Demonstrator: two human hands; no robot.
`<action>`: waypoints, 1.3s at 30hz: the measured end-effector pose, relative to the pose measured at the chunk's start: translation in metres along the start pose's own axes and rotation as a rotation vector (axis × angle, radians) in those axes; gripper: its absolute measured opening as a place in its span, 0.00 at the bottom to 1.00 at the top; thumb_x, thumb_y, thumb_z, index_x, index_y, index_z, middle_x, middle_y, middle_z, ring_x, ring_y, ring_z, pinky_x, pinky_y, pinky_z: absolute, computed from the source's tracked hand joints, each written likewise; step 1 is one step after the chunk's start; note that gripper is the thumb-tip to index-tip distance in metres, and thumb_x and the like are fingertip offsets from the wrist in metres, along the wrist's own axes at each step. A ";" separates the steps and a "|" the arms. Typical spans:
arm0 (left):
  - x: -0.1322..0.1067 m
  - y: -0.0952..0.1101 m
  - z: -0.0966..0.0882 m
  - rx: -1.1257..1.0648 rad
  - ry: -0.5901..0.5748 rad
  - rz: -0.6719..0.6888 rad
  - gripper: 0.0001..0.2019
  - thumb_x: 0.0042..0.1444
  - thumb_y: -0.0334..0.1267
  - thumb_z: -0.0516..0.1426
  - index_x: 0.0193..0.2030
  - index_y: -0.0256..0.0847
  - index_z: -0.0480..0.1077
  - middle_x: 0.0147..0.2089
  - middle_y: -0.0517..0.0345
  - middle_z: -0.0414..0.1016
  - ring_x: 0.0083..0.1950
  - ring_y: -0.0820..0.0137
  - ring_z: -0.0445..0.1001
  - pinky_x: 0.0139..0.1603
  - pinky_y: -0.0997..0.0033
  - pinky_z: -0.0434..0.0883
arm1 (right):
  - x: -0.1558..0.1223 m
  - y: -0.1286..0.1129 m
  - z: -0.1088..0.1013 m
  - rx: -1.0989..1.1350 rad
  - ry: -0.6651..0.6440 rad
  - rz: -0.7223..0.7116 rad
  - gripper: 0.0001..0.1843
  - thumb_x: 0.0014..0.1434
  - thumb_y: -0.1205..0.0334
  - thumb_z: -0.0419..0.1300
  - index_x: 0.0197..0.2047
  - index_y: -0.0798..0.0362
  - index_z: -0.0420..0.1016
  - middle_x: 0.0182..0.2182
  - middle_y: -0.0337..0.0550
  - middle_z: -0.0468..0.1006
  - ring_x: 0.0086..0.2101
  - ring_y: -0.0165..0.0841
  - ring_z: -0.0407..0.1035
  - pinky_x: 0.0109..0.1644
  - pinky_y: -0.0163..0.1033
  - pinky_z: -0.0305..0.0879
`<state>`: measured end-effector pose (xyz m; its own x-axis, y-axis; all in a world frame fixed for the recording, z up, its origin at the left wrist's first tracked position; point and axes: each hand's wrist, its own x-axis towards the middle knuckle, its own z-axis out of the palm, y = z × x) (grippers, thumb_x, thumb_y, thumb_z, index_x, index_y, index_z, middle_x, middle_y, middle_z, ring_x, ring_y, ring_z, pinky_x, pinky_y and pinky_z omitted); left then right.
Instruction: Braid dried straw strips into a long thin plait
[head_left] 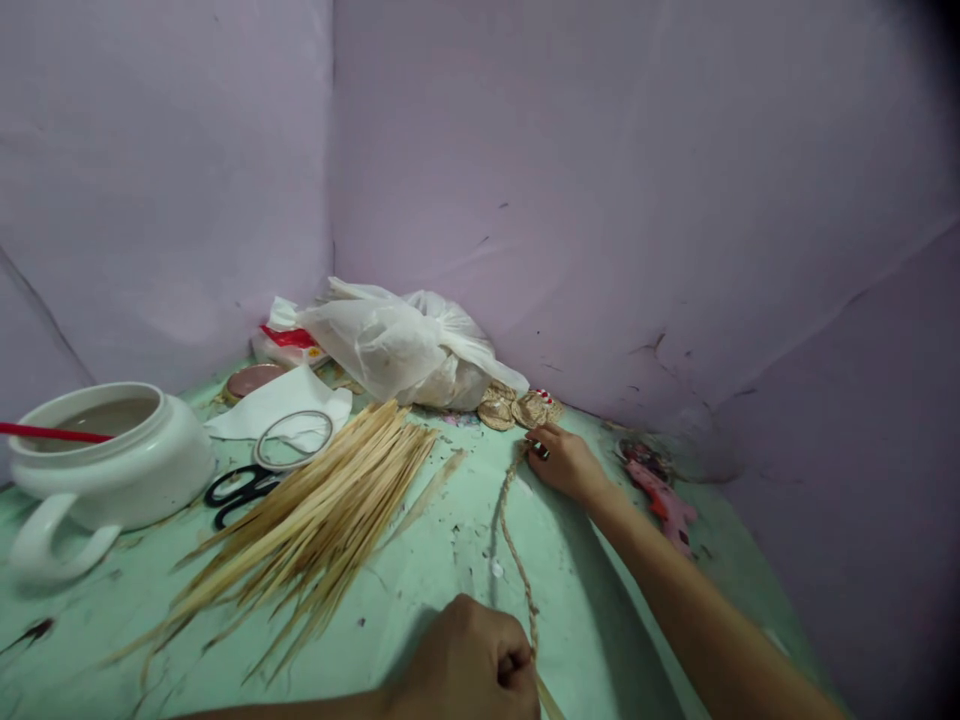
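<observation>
A thin braided straw cord (516, 545) lies stretched across the green table (420, 590). My left hand (469, 665), near the bottom edge, is closed in a fist around the near end of the cord. My right hand (564, 462) reaches far forward with its fingers pinched on the far end, close to several small woven straw discs (517, 408). A bundle of loose straw stalks (315, 520) fans out to the left of the cord.
A white plastic bag (405, 345) sits in the corner against the lilac walls. At left stand a white pot (105, 460) with a red stick, black scissors (240, 490), a wire ring (294, 440), white paper. A pink glue gun (664, 500) lies at right.
</observation>
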<state>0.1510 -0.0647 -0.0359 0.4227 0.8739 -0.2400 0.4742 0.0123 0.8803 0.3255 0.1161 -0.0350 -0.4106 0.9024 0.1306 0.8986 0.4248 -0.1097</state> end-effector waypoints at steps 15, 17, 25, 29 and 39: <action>-0.001 0.000 0.000 -0.330 0.069 -0.055 0.10 0.43 0.39 0.49 0.16 0.39 0.54 0.15 0.65 0.50 0.19 0.79 0.52 0.18 0.78 0.48 | 0.023 -0.042 -0.025 0.522 0.333 0.231 0.14 0.47 0.61 0.55 0.37 0.56 0.73 0.29 0.43 0.74 0.28 0.30 0.66 0.34 0.33 0.62; -0.003 0.001 -0.003 -0.393 0.087 -0.037 0.10 0.42 0.39 0.49 0.16 0.39 0.53 0.15 0.65 0.49 0.19 0.79 0.51 0.19 0.77 0.49 | 0.003 -0.056 -0.026 0.685 0.449 0.345 0.14 0.46 0.60 0.56 0.36 0.57 0.72 0.30 0.45 0.74 0.29 0.31 0.66 0.32 0.34 0.63; -0.001 0.010 -0.025 -0.307 0.374 0.086 0.10 0.42 0.39 0.49 0.15 0.38 0.56 0.16 0.66 0.49 0.21 0.79 0.49 0.21 0.78 0.50 | -0.130 -0.097 -0.014 1.532 0.134 0.628 0.15 0.42 0.55 0.62 0.30 0.57 0.72 0.19 0.38 0.68 0.17 0.24 0.58 0.21 0.31 0.57; 0.013 0.001 -0.026 -0.212 0.433 0.116 0.09 0.41 0.36 0.50 0.14 0.37 0.57 0.16 0.66 0.50 0.21 0.79 0.51 0.22 0.78 0.50 | -0.150 -0.107 -0.010 1.672 0.182 0.677 0.15 0.39 0.56 0.64 0.30 0.56 0.73 0.27 0.41 0.71 0.23 0.26 0.62 0.23 0.32 0.60; 0.016 -0.013 -0.017 -0.235 0.395 0.099 0.10 0.39 0.32 0.50 0.27 0.35 0.71 0.17 0.65 0.61 0.21 0.77 0.55 0.23 0.78 0.53 | -0.144 -0.115 0.004 1.467 0.268 0.526 0.12 0.37 0.60 0.62 0.27 0.58 0.74 0.20 0.38 0.68 0.19 0.25 0.58 0.20 0.32 0.55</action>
<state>0.1384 -0.0422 -0.0442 0.1088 0.9939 -0.0157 0.2392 -0.0108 0.9709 0.2810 -0.0627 -0.0449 0.0671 0.9944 -0.0818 -0.0645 -0.0775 -0.9949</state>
